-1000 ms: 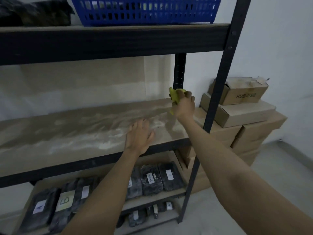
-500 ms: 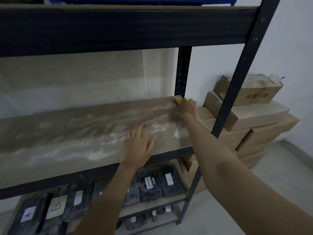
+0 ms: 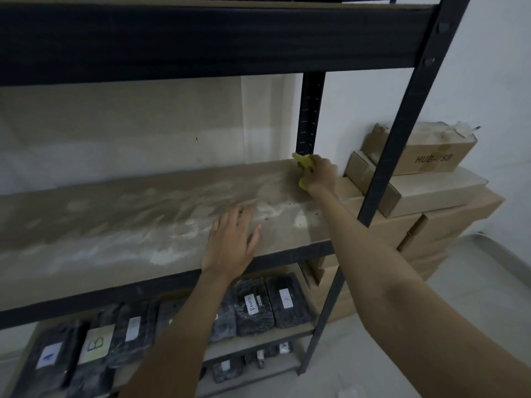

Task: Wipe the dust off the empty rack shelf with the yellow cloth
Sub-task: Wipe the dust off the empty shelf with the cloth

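Pressing down at the far right corner of the shelf (image 3: pixel 120 222), the right hand (image 3: pixel 320 175) has its fingers curled closed around the yellow cloth (image 3: pixel 301 162). Only two small parts of the cloth show: one sticks out past the fingertips toward the back post (image 3: pixel 309 113), and one peeks out under the heel of the hand. The rest of the cloth is hidden under the palm. The fingertips are just beside the foot of the back post, where the shelf meets the wall.

The left hand (image 3: pixel 230 242) lies flat on the shelf with its palm down and holds nothing. Its fingers are stretched out and a little spread, and the wrist crosses the front edge of the shelf. White dust streaks run across the board to the left of these fingers and also just beyond their tips. Between the two hands there is one more pale dust patch, near the right forearm.

Behind the right hand's knuckles, outside the rack, cardboard boxes (image 3: pixel 425 193) are stacked. Below the left wrist, on the lower shelf, dark wrapped packs (image 3: pixel 270 303) with white labels lie side by side.
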